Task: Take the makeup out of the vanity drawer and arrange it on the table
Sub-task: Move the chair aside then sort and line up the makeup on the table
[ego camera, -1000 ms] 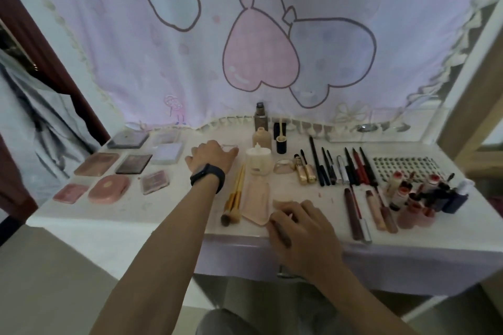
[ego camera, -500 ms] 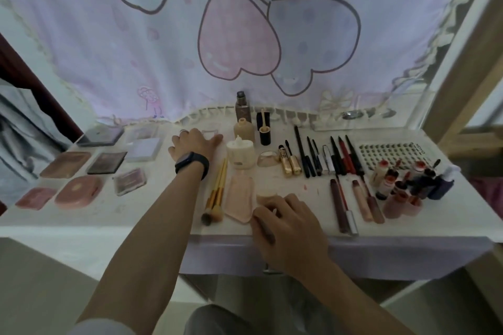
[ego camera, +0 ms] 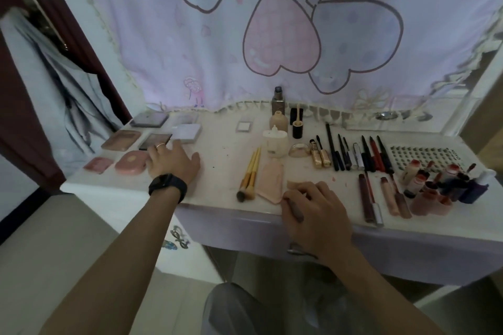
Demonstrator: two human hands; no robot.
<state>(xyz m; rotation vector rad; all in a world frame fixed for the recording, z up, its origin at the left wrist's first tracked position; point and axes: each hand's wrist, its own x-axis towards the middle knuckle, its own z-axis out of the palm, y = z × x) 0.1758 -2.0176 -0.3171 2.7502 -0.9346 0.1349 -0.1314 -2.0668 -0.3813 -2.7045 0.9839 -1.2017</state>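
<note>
Makeup lies spread over the white vanity table (ego camera: 217, 144). My left hand (ego camera: 174, 162), with a black watch on its wrist, lies flat with spread fingers among the palettes at the left, beside the round pink compact (ego camera: 130, 165) and below a dark palette (ego camera: 155, 141). It hides whatever is under it. My right hand (ego camera: 313, 208) rests near the front edge with fingers curled round a slim dark pencil (ego camera: 296, 212), partly over a beige puff (ego camera: 293, 184). A small white square compact (ego camera: 244, 126) lies alone mid-table.
Gold-handled brushes (ego camera: 250, 171) and a peach sponge (ego camera: 270, 181) lie left of my right hand. Bottles (ego camera: 278, 122) stand at the back, pencils and mascaras (ego camera: 351, 155) in a row, lip tubes (ego camera: 392, 196) and small bottles (ego camera: 435, 179) at the right. A curtain hangs behind.
My left hand has moved left from the small white compact to the palettes, leaving that compact uncovered. My right hand has stayed put with the pencil. The camera has shifted.
</note>
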